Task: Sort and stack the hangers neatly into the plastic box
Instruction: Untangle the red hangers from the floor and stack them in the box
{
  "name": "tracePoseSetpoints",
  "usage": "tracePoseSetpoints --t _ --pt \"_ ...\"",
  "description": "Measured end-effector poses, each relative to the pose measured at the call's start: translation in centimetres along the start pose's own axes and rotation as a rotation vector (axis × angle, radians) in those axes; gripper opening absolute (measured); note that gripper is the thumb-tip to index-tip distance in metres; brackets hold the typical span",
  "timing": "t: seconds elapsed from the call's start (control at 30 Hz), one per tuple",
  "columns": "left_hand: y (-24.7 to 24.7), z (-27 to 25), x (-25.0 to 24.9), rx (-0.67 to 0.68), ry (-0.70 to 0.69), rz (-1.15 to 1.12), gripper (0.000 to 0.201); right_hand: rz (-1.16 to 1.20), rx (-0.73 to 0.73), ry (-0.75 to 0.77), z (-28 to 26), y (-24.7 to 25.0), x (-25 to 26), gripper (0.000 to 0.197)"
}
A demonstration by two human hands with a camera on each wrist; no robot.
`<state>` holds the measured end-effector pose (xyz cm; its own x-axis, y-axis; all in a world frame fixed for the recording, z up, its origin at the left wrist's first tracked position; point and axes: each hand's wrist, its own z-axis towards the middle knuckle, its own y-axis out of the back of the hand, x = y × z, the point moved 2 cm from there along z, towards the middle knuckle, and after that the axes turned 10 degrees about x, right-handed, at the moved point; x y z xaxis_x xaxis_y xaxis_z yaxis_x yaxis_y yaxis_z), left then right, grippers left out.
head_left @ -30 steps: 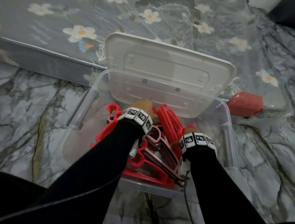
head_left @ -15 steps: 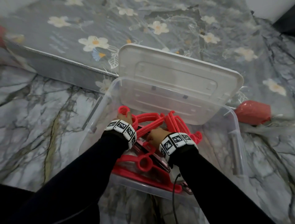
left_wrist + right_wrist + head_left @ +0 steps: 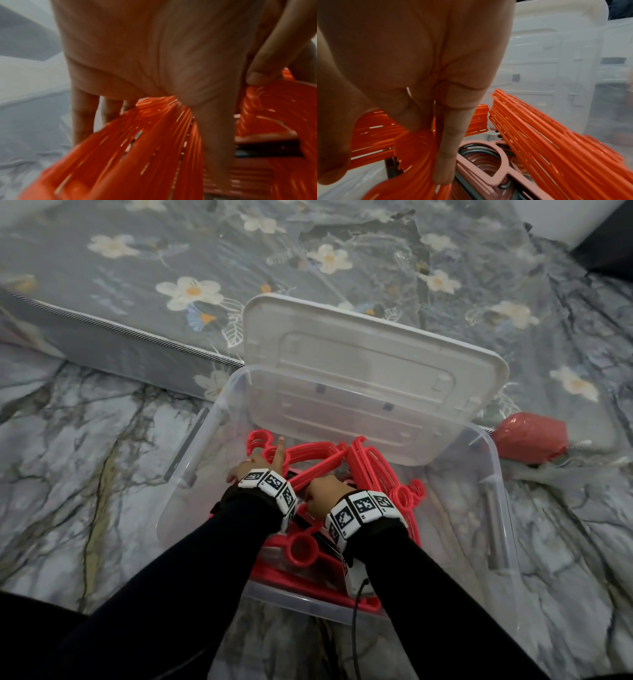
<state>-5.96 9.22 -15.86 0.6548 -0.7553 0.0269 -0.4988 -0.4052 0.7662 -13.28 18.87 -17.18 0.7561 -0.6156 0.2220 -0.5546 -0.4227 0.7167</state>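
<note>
Grey marble-veined floor (image 3: 85, 460) runs under a clear plastic box (image 3: 493, 508), whose translucent white lid (image 3: 359, 371) leans open at the far edge against a mattress (image 3: 113, 350) in grey fabric printed with white flowers. A red crinkled bag (image 3: 529, 436) lies on the floor just right of the box.

Inside the box sit bundles of thin, ribbed red hangers (image 3: 373, 470), with pink hangers (image 3: 489, 159) and dark ones lying flat beneath. The left hand (image 3: 255, 465) grips one red bundle near its hooks, thumb pressing on top, forefinger pointing up. The right hand (image 3: 323, 494) curls its fingers (image 3: 447, 148) around the same bundle's middle, thumb on the near side. A second red bundle leans tilted to the right of it. Both wrists carry white bands (image 3: 359, 510) with black square code markings; no lettering is legible.
</note>
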Motion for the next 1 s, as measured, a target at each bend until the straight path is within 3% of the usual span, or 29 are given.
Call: tracePoseSetpoints --t 0.23,0.4,0.53,0.57,0.67,0.7,0.83,1.0 --pt "0.8 0.9 0.2 0.049 0.004 -0.021 0.079 0.017 -0.035 0.0 -0.1 -0.2 -0.3 0.025" --pt "0.8 -0.5 0.7 -0.011 -0.038 0.011 0.111 0.059 -0.044 0.013 -0.6 -0.1 -0.6 0.023" --pt "2.2 -1.6 0.6 -0.065 -0.034 0.036 0.109 0.106 -0.023 0.029 -1.7 1.3 -0.9 0.023" --pt "2.9 -1.8 0.6 -0.1 -0.018 0.013 0.102 0.113 -0.029 0.026 -2.3 2.2 -1.1 0.024" --pt "5.4 -2.2 0.4 -0.184 -0.077 0.154 0.044 0.136 -0.074 0.01 -4.4 5.3 -2.0 0.023" --pt "6.6 -2.1 0.5 -0.22 -0.109 0.187 0.036 0.158 -0.097 -0.003 -5.2 6.4 -2.4 0.022" --pt "13.2 -1.4 2.0 -0.489 -0.188 -0.035 0.05 0.435 -0.208 -0.055 -8.1 11.1 -5.1 0.018" --pt "20.9 -0.4 4.4 -0.549 -0.169 -0.23 0.058 0.695 -0.615 -0.234 -11.7 17.7 -10.6 0.031"
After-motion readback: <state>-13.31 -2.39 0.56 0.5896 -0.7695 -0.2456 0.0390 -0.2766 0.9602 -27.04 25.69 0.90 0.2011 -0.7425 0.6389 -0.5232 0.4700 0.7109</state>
